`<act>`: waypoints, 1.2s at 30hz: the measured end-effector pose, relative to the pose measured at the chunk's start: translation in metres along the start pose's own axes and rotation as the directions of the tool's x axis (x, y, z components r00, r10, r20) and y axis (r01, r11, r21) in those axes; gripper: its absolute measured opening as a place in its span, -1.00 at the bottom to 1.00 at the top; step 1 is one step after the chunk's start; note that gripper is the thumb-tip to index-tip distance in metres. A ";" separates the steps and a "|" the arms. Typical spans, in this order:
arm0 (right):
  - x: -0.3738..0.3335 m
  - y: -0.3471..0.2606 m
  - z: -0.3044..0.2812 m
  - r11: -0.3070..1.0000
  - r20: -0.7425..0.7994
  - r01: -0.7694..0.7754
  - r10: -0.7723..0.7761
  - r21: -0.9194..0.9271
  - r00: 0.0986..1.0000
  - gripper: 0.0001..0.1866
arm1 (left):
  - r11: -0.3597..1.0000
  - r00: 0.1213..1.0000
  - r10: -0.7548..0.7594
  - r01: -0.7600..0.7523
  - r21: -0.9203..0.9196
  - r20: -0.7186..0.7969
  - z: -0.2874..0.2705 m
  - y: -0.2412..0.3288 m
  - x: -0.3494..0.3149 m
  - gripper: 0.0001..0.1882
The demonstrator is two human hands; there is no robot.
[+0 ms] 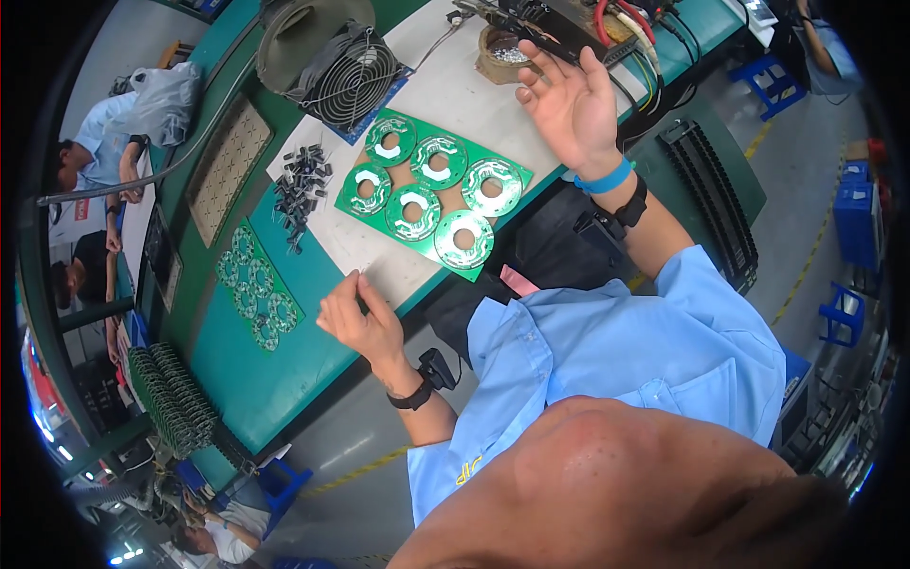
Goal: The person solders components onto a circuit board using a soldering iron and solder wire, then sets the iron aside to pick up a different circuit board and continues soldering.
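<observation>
A green panel of several round circuit boards (431,228), each with a hole in its middle, lies on the white worktop before me. Left of it is a heap of small black leaded components (301,185). My left hand (360,321) hovers at the near left edge of the bench, thumb and forefinger pinched together; whatever is between them is too small to make out. Palm up and fingers apart, my right hand (578,114) is raised beyond the panel's right side. Its fingertips are near a dark tool (540,28) and a round pot of shiny metal (504,47).
A fan with a wire guard (353,76) stands at the back. To the left lie a second populated board panel (254,284) and a perforated tray (227,171). Boards stand stacked at lower left (171,398); a black rack (711,204) is at right. Other people sit leftward.
</observation>
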State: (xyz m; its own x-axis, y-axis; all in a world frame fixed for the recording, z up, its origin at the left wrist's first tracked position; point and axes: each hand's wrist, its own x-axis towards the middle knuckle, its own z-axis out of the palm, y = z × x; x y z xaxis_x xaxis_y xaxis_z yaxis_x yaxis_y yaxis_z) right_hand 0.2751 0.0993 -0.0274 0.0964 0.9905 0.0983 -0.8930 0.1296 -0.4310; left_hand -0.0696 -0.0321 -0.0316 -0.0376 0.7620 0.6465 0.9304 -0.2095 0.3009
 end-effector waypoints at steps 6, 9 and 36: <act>-0.002 0.001 -0.013 0.986 0.033 -0.083 0.079 0.146 0.996 -0.42 | 0.998 0.999 0.048 -0.047 -0.029 0.021 -0.006 -0.002 0.004 -0.91; -0.008 -0.002 -0.011 0.985 -0.015 -0.069 0.072 0.160 0.997 -0.43 | 0.998 0.998 0.030 -0.028 -0.058 0.048 -0.004 -0.001 0.005 -0.81; -0.059 0.020 0.001 0.621 0.181 0.085 0.094 -0.779 0.979 -0.80 | 0.997 0.998 0.051 -0.053 0.053 0.037 -0.004 -0.001 0.000 -0.95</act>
State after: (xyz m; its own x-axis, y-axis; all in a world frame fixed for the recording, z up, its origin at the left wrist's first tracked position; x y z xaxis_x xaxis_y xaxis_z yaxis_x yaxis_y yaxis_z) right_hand 0.2514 0.0435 -0.0407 -0.0693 0.9734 0.2183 -0.2042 0.2004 -0.9582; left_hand -0.0723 -0.0342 -0.0292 0.0238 0.7723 0.6348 0.9491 -0.2170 0.2285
